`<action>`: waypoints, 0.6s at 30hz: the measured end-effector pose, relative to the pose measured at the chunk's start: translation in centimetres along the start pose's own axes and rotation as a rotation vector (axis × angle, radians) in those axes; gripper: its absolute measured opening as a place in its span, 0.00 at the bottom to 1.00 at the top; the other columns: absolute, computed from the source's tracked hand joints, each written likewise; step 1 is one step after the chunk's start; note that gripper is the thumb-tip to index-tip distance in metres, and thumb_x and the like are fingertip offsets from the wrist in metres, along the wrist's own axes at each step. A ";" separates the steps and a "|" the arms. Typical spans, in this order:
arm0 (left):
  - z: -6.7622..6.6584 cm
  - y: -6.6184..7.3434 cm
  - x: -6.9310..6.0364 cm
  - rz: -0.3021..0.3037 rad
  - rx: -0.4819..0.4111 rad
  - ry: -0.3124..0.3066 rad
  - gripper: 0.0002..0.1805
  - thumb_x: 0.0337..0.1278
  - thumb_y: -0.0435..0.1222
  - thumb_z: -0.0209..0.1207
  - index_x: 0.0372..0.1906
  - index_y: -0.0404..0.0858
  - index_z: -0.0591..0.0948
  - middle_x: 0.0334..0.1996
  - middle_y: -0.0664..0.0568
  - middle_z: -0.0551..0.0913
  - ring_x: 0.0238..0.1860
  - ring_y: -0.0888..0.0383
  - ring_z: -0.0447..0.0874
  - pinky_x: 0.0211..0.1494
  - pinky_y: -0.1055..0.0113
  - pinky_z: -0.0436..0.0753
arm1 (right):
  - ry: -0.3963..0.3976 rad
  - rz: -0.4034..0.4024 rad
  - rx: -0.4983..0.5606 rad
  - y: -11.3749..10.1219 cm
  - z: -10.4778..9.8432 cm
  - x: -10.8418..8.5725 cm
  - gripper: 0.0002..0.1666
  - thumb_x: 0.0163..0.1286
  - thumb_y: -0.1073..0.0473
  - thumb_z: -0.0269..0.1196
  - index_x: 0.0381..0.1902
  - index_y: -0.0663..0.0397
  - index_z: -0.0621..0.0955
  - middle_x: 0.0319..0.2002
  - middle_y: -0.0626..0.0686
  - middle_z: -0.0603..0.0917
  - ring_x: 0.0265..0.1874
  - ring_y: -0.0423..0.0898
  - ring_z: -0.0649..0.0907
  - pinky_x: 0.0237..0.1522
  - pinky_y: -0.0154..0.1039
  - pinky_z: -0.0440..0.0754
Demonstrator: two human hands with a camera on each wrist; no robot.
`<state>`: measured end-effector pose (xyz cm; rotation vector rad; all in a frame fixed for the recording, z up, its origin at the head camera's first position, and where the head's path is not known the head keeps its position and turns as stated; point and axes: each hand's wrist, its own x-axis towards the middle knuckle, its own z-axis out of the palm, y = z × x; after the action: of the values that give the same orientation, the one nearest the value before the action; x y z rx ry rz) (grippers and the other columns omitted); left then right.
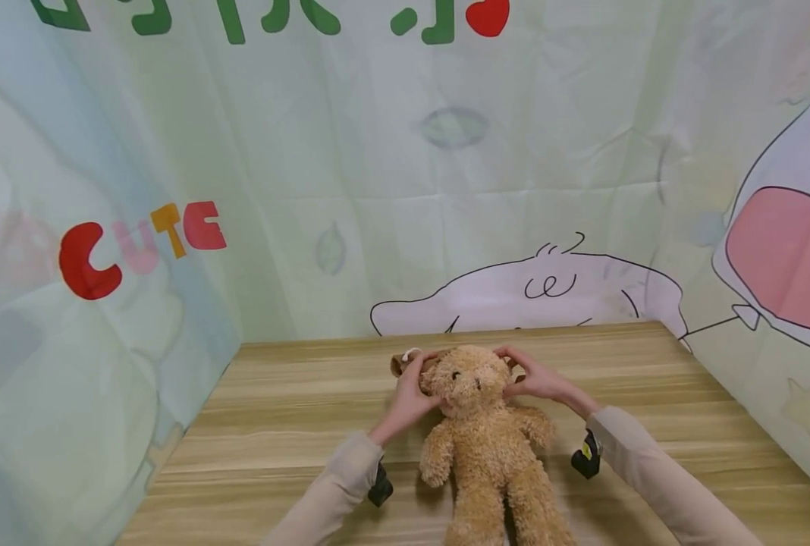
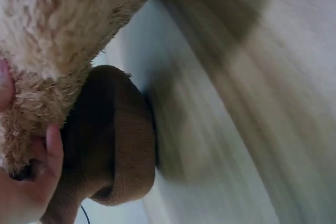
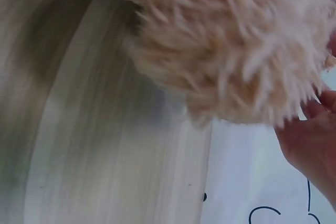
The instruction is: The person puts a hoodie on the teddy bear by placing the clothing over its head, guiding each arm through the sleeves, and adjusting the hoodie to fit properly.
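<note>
A light-brown plush teddy bear [image 1: 483, 447] lies on the wooden table, its face towards me. At the left side of its head, my left hand [image 1: 409, 400] grips the fur between thumb and fingers. The right hand [image 1: 538, 379] holds the other side of the head, thumb at the cheek and fingers near the top. A dark-brown cloth piece [image 2: 131, 135] with a folded edge sits behind the head by my left fingers; whether it is a hat cannot be told. Fur [image 3: 226, 51] fills much of the right wrist view, hiding some right fingertips.
The wood-grain table [image 1: 275, 425] ends at a back edge against a printed curtain [image 1: 309, 189]. Curtains also hang along the left and right. Each wrist carries a small black device, such as the one on the right sleeve [image 1: 640, 455].
</note>
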<state>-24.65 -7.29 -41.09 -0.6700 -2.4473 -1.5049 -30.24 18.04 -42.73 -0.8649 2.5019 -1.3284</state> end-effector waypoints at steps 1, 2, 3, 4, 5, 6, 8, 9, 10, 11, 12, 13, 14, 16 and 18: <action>0.0 0.1 0.1 -0.013 -0.004 -0.001 0.33 0.37 0.18 0.59 0.57 0.29 0.65 0.54 0.35 0.71 0.49 0.43 0.71 0.31 0.72 0.71 | -0.013 0.016 -0.016 -0.1 -0.1 0.0 0.43 0.50 0.60 0.65 0.62 0.59 0.59 0.59 0.66 0.60 0.48 0.54 0.65 0.39 0.42 0.73; 0.1 0.1 0.1 -0.021 -0.014 -0.004 0.33 0.37 0.18 0.59 0.56 0.29 0.66 0.53 0.35 0.71 0.49 0.42 0.72 0.32 0.71 0.71 | -0.027 0.036 -0.021 -0.1 -0.3 0.0 0.45 0.50 0.60 0.66 0.63 0.59 0.58 0.61 0.66 0.60 0.50 0.55 0.66 0.41 0.44 0.73; 0.1 0.1 0.2 -0.041 -0.031 -0.011 0.32 0.37 0.18 0.59 0.56 0.29 0.67 0.53 0.35 0.71 0.48 0.42 0.71 0.33 0.70 0.72 | -0.045 0.057 -0.020 -0.2 -0.4 0.0 0.47 0.49 0.59 0.66 0.64 0.59 0.57 0.62 0.66 0.58 0.53 0.58 0.65 0.44 0.47 0.73; 0.1 0.1 0.3 -0.063 -0.060 -0.021 0.32 0.36 0.18 0.59 0.55 0.29 0.67 0.53 0.35 0.71 0.49 0.42 0.71 0.32 0.69 0.72 | -0.061 0.083 -0.018 -0.3 -0.5 0.0 0.49 0.49 0.59 0.66 0.66 0.59 0.55 0.64 0.67 0.56 0.56 0.61 0.64 0.47 0.51 0.72; 0.2 0.0 0.4 -0.086 -0.089 -0.034 0.32 0.36 0.18 0.59 0.55 0.30 0.67 0.54 0.35 0.70 0.49 0.41 0.70 0.34 0.67 0.72 | -0.083 0.101 -0.012 -0.5 -0.6 0.0 0.51 0.48 0.59 0.66 0.67 0.60 0.53 0.65 0.68 0.54 0.59 0.63 0.62 0.50 0.54 0.70; 0.2 -0.4 0.5 -0.095 -0.102 -0.048 0.33 0.36 0.18 0.59 0.56 0.30 0.67 0.55 0.35 0.69 0.50 0.42 0.69 0.34 0.66 0.72 | -0.097 0.122 0.002 -0.6 -0.6 0.0 0.53 0.48 0.60 0.67 0.67 0.61 0.51 0.66 0.68 0.52 0.61 0.65 0.59 0.52 0.57 0.68; 0.3 -1.3 0.7 -0.105 -0.116 -0.087 0.34 0.38 0.21 0.61 0.57 0.33 0.65 0.57 0.36 0.67 0.53 0.41 0.67 0.39 0.61 0.73 | -0.108 0.155 0.034 -0.9 -0.6 0.0 0.55 0.47 0.62 0.68 0.68 0.60 0.50 0.67 0.67 0.48 0.63 0.66 0.56 0.54 0.59 0.66; 0.3 -1.8 0.8 -0.111 -0.123 -0.111 0.35 0.39 0.23 0.62 0.58 0.35 0.64 0.59 0.38 0.65 0.57 0.41 0.65 0.45 0.58 0.74 | -0.104 0.150 0.031 -1.0 -0.6 0.1 0.53 0.46 0.62 0.68 0.67 0.61 0.53 0.66 0.68 0.52 0.61 0.66 0.58 0.52 0.57 0.69; 0.2 -2.0 0.8 -0.114 -0.128 -0.135 0.36 0.39 0.25 0.64 0.59 0.36 0.63 0.60 0.39 0.63 0.59 0.41 0.62 0.49 0.53 0.72 | -0.092 0.140 0.026 -1.1 -0.5 0.2 0.51 0.45 0.63 0.68 0.65 0.60 0.56 0.64 0.67 0.56 0.58 0.65 0.63 0.48 0.54 0.72; 0.1 -2.0 0.8 -0.111 -0.117 -0.157 0.37 0.40 0.27 0.65 0.60 0.37 0.62 0.62 0.39 0.62 0.61 0.40 0.60 0.54 0.50 0.70 | -0.069 0.126 0.014 -1.2 -0.4 0.3 0.48 0.44 0.64 0.69 0.63 0.59 0.59 0.62 0.66 0.59 0.56 0.63 0.64 0.45 0.52 0.73; 0.2 -2.4 1.0 -0.107 -0.107 -0.172 0.38 0.40 0.29 0.65 0.61 0.37 0.61 0.62 0.40 0.61 0.63 0.40 0.58 0.57 0.47 0.66 | -0.032 0.115 -0.008 -1.3 -0.2 0.3 0.46 0.42 0.65 0.69 0.60 0.57 0.62 0.58 0.64 0.63 0.52 0.60 0.67 0.41 0.48 0.74; 0.2 -2.5 1.1 -0.111 -0.109 -0.178 0.40 0.40 0.31 0.66 0.61 0.37 0.60 0.62 0.40 0.62 0.63 0.40 0.59 0.59 0.45 0.64 | -0.001 0.084 -0.041 -1.4 0.0 0.4 0.41 0.41 0.66 0.70 0.55 0.57 0.65 0.51 0.63 0.66 0.45 0.57 0.69 0.36 0.44 0.73; 0.3 -2.6 1.2 -0.115 -0.109 -0.174 0.40 0.39 0.31 0.67 0.61 0.37 0.60 0.62 0.40 0.63 0.62 0.40 0.60 0.59 0.45 0.65 | 0.035 0.051 -0.083 -1.5 0.2 0.5 0.37 0.40 0.68 0.70 0.50 0.57 0.67 0.44 0.60 0.68 0.40 0.53 0.69 0.32 0.41 0.71; 0.6 -2.5 1.3 -0.132 -0.090 -0.136 0.39 0.36 0.31 0.68 0.58 0.37 0.63 0.58 0.41 0.68 0.59 0.42 0.66 0.57 0.48 0.68 | 0.113 -0.006 -0.167 -1.7 0.7 0.7 0.35 0.37 0.71 0.69 0.47 0.56 0.69 0.37 0.56 0.69 0.33 0.48 0.69 0.28 0.37 0.69; 1.2 -2.9 1.5 -0.117 -0.041 -0.080 0.35 0.34 0.31 0.69 0.53 0.38 0.65 0.52 0.43 0.73 0.53 0.46 0.72 0.51 0.53 0.73 | 0.183 -0.075 -0.257 -1.8 1.1 0.8 0.28 0.37 0.77 0.63 0.40 0.57 0.71 0.31 0.54 0.69 0.28 0.45 0.68 0.26 0.36 0.67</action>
<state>-27.26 -6.98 -43.40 -0.6155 -2.5618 -1.6048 -29.72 16.03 -41.77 -0.9334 2.8561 -1.1718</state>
